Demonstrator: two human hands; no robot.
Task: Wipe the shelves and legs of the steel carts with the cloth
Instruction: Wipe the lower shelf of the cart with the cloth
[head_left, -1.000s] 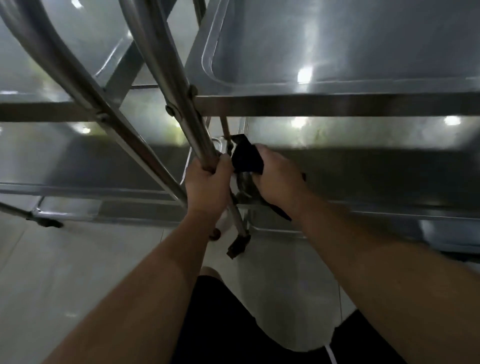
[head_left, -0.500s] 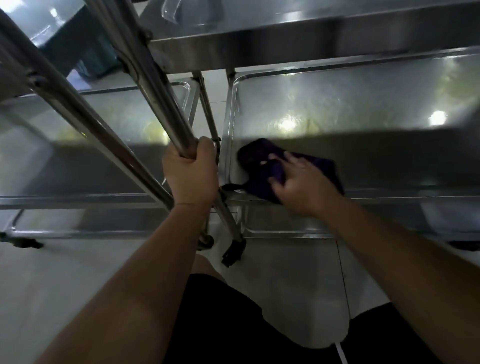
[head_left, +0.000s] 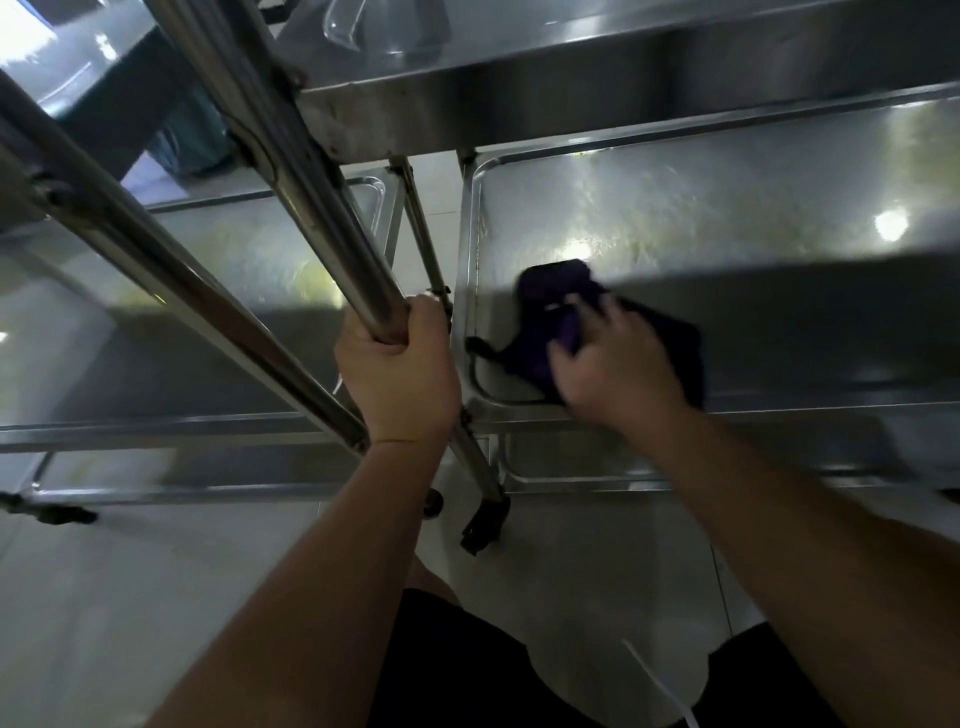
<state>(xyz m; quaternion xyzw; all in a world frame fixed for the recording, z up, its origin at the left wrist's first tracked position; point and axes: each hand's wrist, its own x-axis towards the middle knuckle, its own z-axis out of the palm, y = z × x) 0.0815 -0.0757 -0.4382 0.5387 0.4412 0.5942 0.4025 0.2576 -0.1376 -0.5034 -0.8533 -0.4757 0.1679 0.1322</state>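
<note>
A: What does the head camera show of the left hand (head_left: 400, 371)?

B: Its fingers (head_left: 423, 325) are clenched round a steel leg (head_left: 311, 208) of the right-hand cart, the tube slanting up to the top left. The grip sits a little above the level of the middle shelf (head_left: 727, 218).

A: And the right hand (head_left: 618, 364)?

B: It lies on a dark purple cloth (head_left: 540, 317), which rests on that middle shelf near its front left corner. The hand is blurred; the fingers look spread over the cloth, pressing it down, but I cannot tell whether any curl into the fabric.

A: Where is the cloth against the shelf rim?

B: Just inside it, with a thin dark strand trailing toward the left edge. Part of the cloth lies in the shadow of the upper shelf (head_left: 571, 78).

A: Anything beside this cart?

B: A second cart's shelf (head_left: 234, 249) to the left, with its own slanted leg (head_left: 156, 270) in front. Below, a black caster (head_left: 485, 522) stands on the pale tiled floor (head_left: 130, 597), and the person's dark shorts (head_left: 467, 675) fill the bottom edge.
</note>
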